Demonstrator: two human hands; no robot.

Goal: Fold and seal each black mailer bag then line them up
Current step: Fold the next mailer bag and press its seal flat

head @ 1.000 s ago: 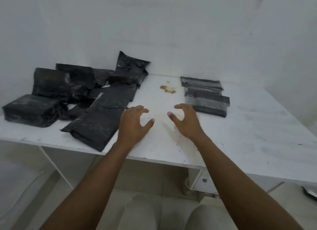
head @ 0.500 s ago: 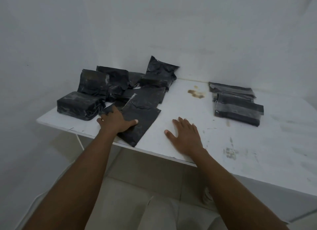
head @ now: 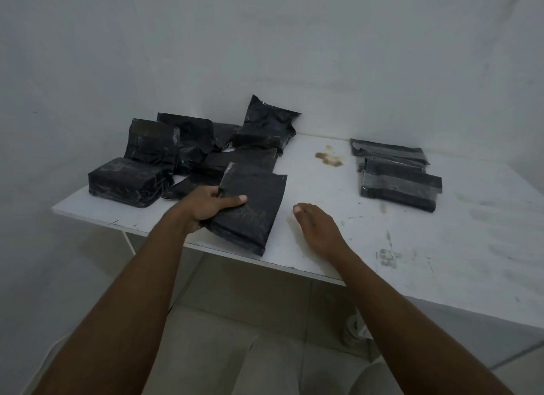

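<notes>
My left hand [head: 209, 207] grips the left edge of a filled black mailer bag [head: 255, 206], thumb on top, its near end over the table's front edge. A pile of several more black mailer bags [head: 182, 159] lies behind it at the table's back left, one leaning against the wall [head: 266, 126]. My right hand [head: 316, 228] rests on the white table [head: 338, 194] to the bag's right, fingers loosely bent and holding nothing. At the back right lies a stack of folded, sealed bags [head: 397, 179].
White walls close in the table at the back and left. A brown stain [head: 329, 159] marks the tabletop between the two groups of bags. Scuff marks [head: 387, 254] show near the front right. Tiled floor lies below the table edge.
My left hand has closed on the near bag and drawn it toward the front edge, lifting its far flap. My right hand has turned onto its side, fingers bending.
</notes>
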